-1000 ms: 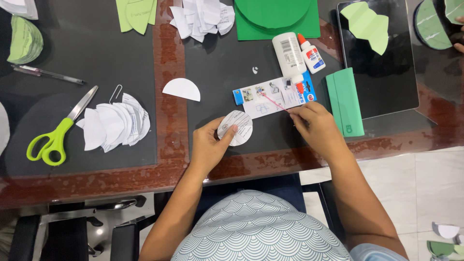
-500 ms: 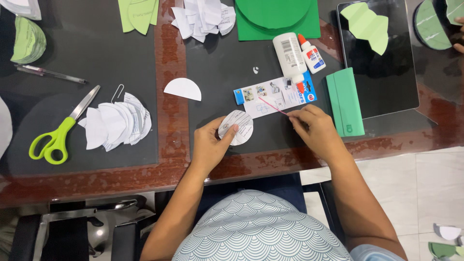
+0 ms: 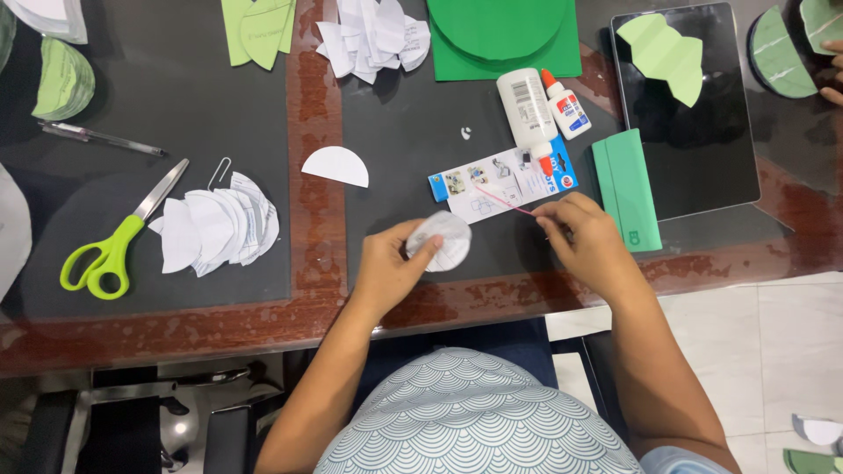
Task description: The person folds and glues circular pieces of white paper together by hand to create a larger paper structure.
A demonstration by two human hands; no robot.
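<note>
White paper, a round disc [image 3: 442, 241], sits pinched in the left hand [image 3: 386, 268] above the table's near edge [image 3: 263, 329]; it has turned flatter and blurred since a second ago. The right hand [image 3: 590, 241] has barely shifted, fingers closed narrowly on a thin pink stick [image 3: 502, 200], which slants up-left over the blue-edged card [image 3: 502, 183]. Beyond stand two glue bottles [image 3: 544, 105].
</note>
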